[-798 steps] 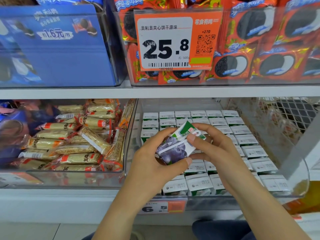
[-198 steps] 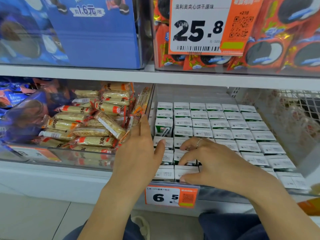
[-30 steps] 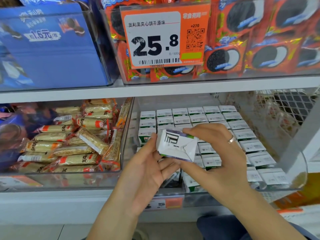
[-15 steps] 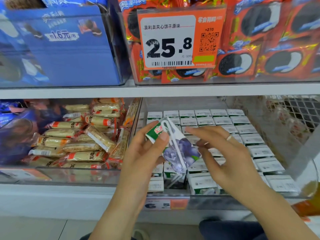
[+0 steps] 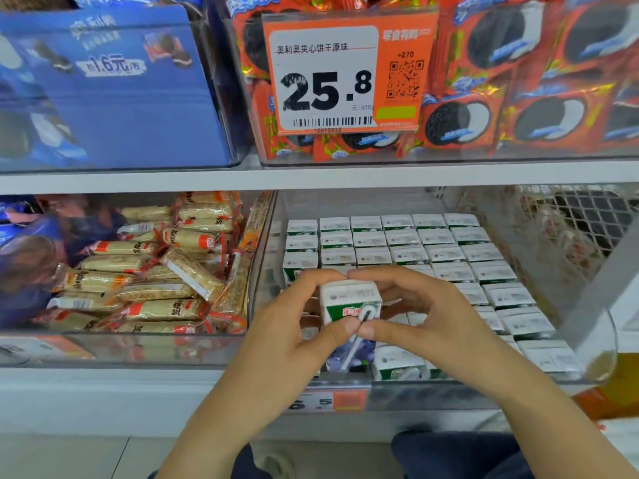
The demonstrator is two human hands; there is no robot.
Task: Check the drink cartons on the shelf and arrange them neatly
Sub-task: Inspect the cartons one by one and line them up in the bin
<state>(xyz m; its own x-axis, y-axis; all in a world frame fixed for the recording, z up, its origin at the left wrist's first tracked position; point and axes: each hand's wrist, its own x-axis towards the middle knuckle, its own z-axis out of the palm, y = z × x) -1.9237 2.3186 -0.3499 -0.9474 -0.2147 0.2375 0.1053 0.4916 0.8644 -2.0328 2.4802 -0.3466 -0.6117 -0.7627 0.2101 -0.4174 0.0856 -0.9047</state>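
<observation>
Hands: our left hand [image 5: 276, 337] and right hand [image 5: 425, 326] both pinch one drink carton [image 5: 351, 305] upright over the clear bin's [image 5: 484, 392] front edge, hiding cartons beneath; rows of cartons [image 5: 408, 243] behind, snack bars [image 5: 155, 271] beside its left wall.

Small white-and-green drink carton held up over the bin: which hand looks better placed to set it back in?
Probably the left hand. Both hands pinch the white-and-green drink carton, but the gap in the rows lies at the front-left, under it; the right hand is further off.
</observation>
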